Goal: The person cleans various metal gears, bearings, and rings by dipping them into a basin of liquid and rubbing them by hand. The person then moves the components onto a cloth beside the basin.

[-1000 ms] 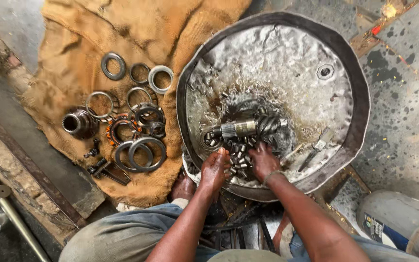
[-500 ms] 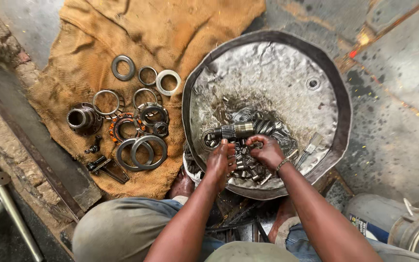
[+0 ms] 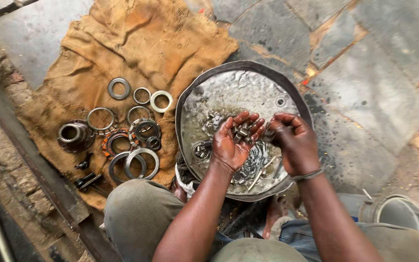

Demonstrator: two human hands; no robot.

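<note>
1. A round dented metal basin (image 3: 287, 92) sits on the stone floor (image 3: 364, 87).
2. Left of it, overlapping its left rim, lies a burlap sack (image 3: 141, 43).
3. On the sack's near half lie steel bearing rings (image 3: 136, 162) and a splined hub (image 3: 73, 136) at the left edge.

- Stained grey stone floor (image 3: 364, 87) under me, daylight on it.
- Burlap sack (image 3: 146, 43) spread at my left.
- Rough brick ledge (image 3: 6, 145) beyond that.

One head-worn camera looks steeply down from above the person's knees, fairly close, at the metal basin (image 3: 287, 97) and burlap sack (image 3: 146, 43) left of it.
</note>
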